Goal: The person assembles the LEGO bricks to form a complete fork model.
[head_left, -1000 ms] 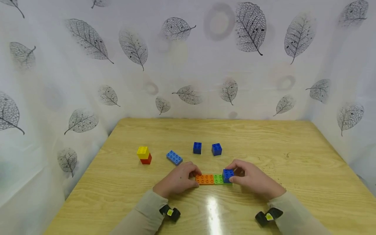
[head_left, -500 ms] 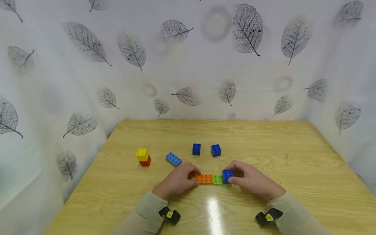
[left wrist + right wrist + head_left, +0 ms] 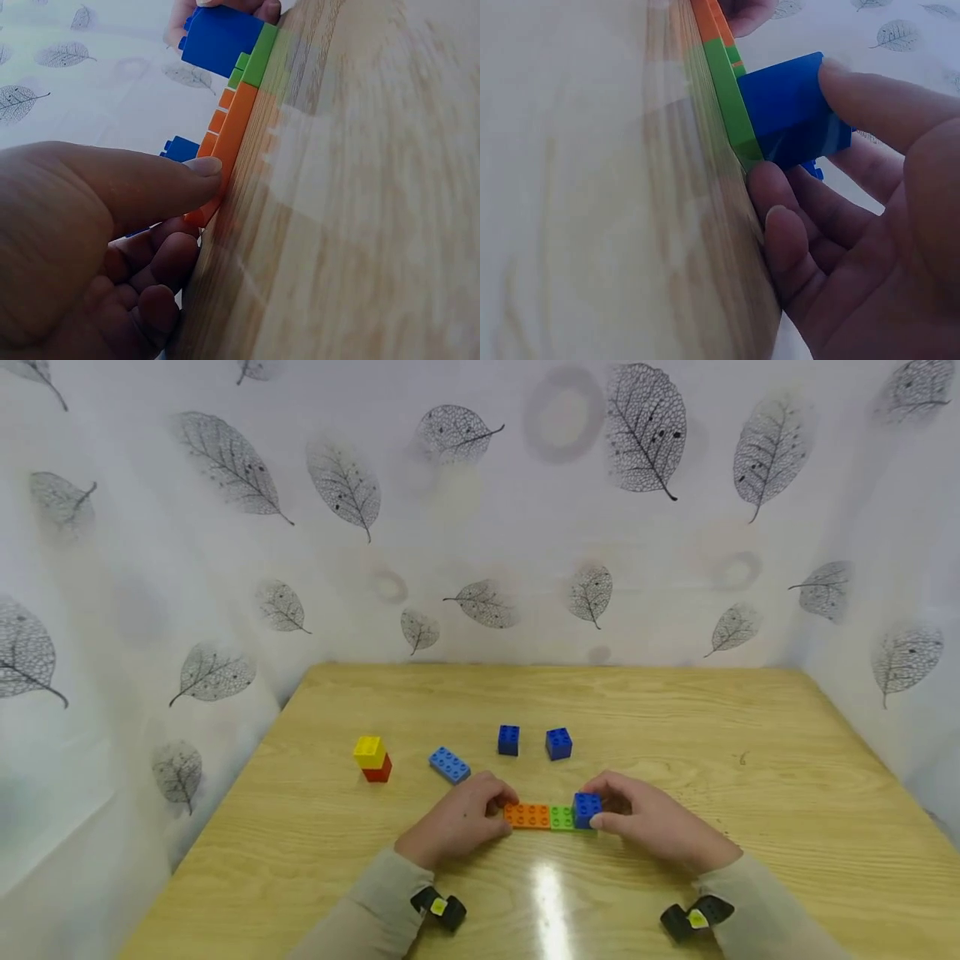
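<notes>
Left fingers point(image 3: 497, 787) pinch orange brick point(image 3: 527, 816), right fingers point(image 3: 606, 781) blue brick point(image 3: 791, 101); only head view shows yellow brick point(image 3: 370, 752).

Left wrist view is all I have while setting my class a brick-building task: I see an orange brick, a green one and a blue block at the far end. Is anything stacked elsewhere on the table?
Observer: Yes, the head view shows a yellow brick on top of a red brick.
Teacher: How many loose blue pieces lie farther out? I only glimpse parts.
Observer: Three: a light blue brick, a dark blue block and, to its right, another dark blue block.
Teacher: And how many studs top the held blue block in the right hand?
Observer: Four, in a two-by-two square.
</notes>
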`<state>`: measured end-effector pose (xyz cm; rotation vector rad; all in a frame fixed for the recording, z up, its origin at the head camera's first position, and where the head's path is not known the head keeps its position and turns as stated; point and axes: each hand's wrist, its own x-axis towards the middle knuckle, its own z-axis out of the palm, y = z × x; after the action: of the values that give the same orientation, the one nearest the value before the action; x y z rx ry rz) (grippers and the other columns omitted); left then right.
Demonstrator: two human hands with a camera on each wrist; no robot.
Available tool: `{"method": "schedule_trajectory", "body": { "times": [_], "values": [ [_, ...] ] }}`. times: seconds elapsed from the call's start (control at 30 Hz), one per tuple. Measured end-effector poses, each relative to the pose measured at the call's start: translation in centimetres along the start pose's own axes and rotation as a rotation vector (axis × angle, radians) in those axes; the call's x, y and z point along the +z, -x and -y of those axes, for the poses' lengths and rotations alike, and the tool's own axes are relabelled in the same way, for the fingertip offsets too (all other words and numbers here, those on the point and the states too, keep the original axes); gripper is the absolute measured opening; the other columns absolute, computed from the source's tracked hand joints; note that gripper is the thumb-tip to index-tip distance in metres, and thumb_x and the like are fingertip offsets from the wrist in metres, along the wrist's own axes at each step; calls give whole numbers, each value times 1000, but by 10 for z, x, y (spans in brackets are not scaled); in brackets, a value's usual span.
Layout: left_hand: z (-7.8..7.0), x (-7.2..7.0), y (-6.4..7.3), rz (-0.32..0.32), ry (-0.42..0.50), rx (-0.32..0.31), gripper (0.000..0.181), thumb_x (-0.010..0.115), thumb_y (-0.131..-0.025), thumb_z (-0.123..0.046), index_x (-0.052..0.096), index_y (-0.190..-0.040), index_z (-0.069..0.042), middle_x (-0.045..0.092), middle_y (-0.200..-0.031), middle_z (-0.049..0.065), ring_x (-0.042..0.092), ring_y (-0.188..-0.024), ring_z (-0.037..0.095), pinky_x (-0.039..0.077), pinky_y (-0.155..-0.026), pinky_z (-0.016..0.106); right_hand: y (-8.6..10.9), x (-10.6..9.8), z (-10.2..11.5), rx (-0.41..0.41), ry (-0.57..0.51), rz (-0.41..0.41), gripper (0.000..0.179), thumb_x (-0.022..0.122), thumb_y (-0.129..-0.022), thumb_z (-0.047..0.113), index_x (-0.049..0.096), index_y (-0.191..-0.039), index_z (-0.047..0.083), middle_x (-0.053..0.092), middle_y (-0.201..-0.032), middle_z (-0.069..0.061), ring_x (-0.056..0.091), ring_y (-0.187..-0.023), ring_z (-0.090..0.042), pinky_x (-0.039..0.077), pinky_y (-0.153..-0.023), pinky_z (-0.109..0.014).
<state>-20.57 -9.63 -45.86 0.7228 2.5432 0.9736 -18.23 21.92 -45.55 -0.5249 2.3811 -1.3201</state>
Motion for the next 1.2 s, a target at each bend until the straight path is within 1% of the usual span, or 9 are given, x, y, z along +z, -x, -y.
{"method": "schedule_trajectory", "body": {
  "times": [0.13, 0.27, 0.4, 0.5, 0.63, 0.8, 0.97, 1.2],
  "values": [
    [0, 1, -1, 1, 4, 1, 31, 75, -89, -22, 69, -119, -21, 57, -104, -11, 53, -93, 9, 48, -82, 29, 2, -2, -1, 5, 27, 14, 42, 67, -99, 36, 59, -136, 18, 64, -120, -1, 61, -108, -23, 53, -86, -31],
    [1, 3, -1, 3, 6, 4, 32, 75, -88, -22, 70, -120, -20, 57, -104, -11, 53, -93, 9, 48, -81, 28, 3, -5, 1, 16, 52, 16, 42, 61, -102, 38, 58, -139, 18, 61, -128, -1, 59, -110, -23, 53, -84, -34],
    [2, 4, 0, 3, 13, 2, 32, 75, -88, -23, 70, -119, -21, 56, -103, -11, 53, -92, 9, 48, -81, 28, 1, -10, 6, 0, 111, -27, 41, 56, -105, 38, 58, -140, 16, 61, -133, -3, 59, -110, -21, 52, -86, -37],
    [3, 3, -1, 1, 15, -2, 32, 76, -88, -24, 70, -119, -22, 56, -103, -11, 53, -92, 9, 48, -81, 29, -3, -16, 10, -39, 159, -76, 39, 56, -105, 34, 58, -139, 14, 61, -132, -6, 60, -106, -20, 51, -85, -38],
    [2, 2, -2, -5, 31, -13, 30, 76, -89, -24, 70, -118, -23, 56, -104, -11, 53, -92, 9, 48, -81, 30, -14, -23, 12, -87, 208, -127, 39, 57, -105, 29, 57, -141, 12, 60, -134, -9, 60, -100, -17, 51, -81, -39],
    [3, 2, -1, 2, 35, -18, 30, 77, -88, -25, 70, -118, -24, 56, -104, -11, 53, -93, 9, 48, -81, 30, -33, -29, 13, -96, 280, -142, 45, 59, -104, 28, 52, -146, 14, 55, -142, -7, 60, -98, -14, 51, -80, -38],
    [4, 3, -1, 5, 32, -19, 30, 77, -88, -26, 70, -117, -24, 56, -104, -12, 53, -93, 9, 47, -82, 30, -48, -34, 19, -94, 318, -140, 51, 60, -103, 26, 47, -151, 14, 50, -146, -8, 62, -98, -15, 52, -81, -39],
    [3, 0, -1, -4, 41, -28, 28, 77, -88, -26, 70, -116, -25, 56, -103, -11, 54, -93, 10, 47, -82, 30, -63, -35, 22, -62, 385, -102, 57, 62, -102, 31, 43, -154, 18, 47, -150, -9, 60, -96, -16, 51, -85, -41]
  ]
}}
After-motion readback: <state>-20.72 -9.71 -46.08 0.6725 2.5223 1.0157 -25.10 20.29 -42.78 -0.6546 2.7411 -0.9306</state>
